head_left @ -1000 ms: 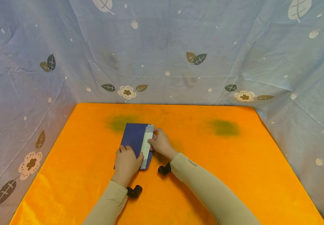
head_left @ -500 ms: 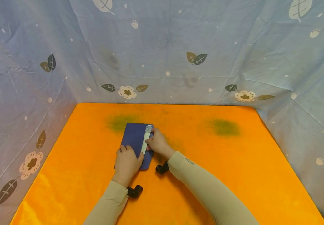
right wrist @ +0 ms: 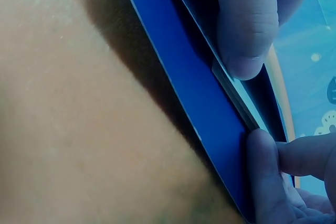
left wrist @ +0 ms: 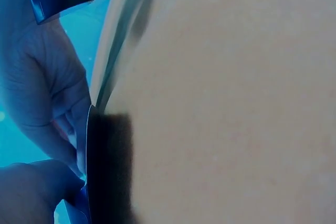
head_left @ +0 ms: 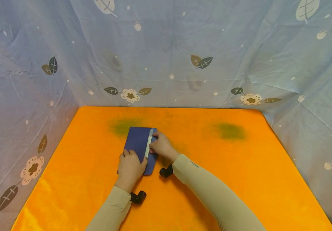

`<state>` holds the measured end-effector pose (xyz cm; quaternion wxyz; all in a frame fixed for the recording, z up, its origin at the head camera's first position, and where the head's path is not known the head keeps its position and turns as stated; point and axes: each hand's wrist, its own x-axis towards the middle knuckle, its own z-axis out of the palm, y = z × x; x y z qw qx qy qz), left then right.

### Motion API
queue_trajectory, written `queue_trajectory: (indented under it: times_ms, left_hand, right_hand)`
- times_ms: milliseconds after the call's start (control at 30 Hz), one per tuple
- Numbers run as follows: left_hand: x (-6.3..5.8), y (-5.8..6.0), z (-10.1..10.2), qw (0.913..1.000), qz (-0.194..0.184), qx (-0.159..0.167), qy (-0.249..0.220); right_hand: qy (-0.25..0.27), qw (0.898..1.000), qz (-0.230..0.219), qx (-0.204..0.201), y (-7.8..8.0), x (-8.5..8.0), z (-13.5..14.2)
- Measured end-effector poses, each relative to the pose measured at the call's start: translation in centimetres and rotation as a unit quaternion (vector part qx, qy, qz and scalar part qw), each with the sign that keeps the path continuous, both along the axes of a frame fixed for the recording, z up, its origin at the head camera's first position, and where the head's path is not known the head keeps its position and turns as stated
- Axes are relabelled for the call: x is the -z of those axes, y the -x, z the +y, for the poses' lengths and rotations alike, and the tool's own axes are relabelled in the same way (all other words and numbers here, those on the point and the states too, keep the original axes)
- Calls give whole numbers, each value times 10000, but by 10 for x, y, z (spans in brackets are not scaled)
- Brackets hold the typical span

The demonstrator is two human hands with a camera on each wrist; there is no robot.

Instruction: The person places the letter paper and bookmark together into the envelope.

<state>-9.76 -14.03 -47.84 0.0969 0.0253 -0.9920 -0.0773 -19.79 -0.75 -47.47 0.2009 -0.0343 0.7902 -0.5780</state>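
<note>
A flat blue folder point(head_left: 135, 139) lies on the orange surface, left of centre. My left hand point(head_left: 129, 168) rests across its lower left part, thumb at the open right edge of the upper cover. A white card point(head_left: 149, 141) with a grey lace-like pattern at its far end shows as a narrow strip there. My right hand point(head_left: 163, 146) pinches the card's right edge. In the right wrist view, the left thumb point(right wrist: 247, 51) touches the upper layer, and right fingers point(right wrist: 262, 161) hold the edge of the pale layer point(right wrist: 234, 95) above the lower blue cover point(right wrist: 181, 90). Most of the card is hidden.
The orange cloth point(head_left: 249, 173) covers the table. Pale blue leaf-patterned curtains point(head_left: 166, 57) close it in at the back and both sides. A black camera point(head_left: 166, 172) protrudes at the right wrist, another black camera point(head_left: 138, 196) at the left wrist.
The card has slid left under the upper blue cover, so its white strip is narrower and more of the lower cover shows. My right hand moved slightly left; the left hand stayed put.
</note>
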Motion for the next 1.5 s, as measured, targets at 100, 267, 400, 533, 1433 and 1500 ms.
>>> queue_trajectory:
  times_ms: [100, 267, 400, 533, 1433, 1500]
  left_hand:
    - [0, -1, 1, 10000, 26, 28, -22]
    - [-2, -2, 1, 10000, 19, 24, -56]
    - [-3, -2, 2, 10000, -61, 5, -13]
    - [-3, -2, 2, 10000, -82, 0, -12]
    - [-1, -2, 2, 9999, 29, 2, 113]
    - [0, -2, 2, 9999, 56, 6, 159]
  right_hand:
    - [-58, 10000, -2, -29, 0, -1, 0]
    - [-15, 10000, -35, -59, 0, -2, -1]
    - [8, 9999, -17, -132, -1, -3, -1]
    - [-22, 9998, 14, -213, -2, -5, -1]
    - [99, 9990, -20, -441, -1, 1, 4]
    - [228, 9985, -41, -502, -1, 3, 8]
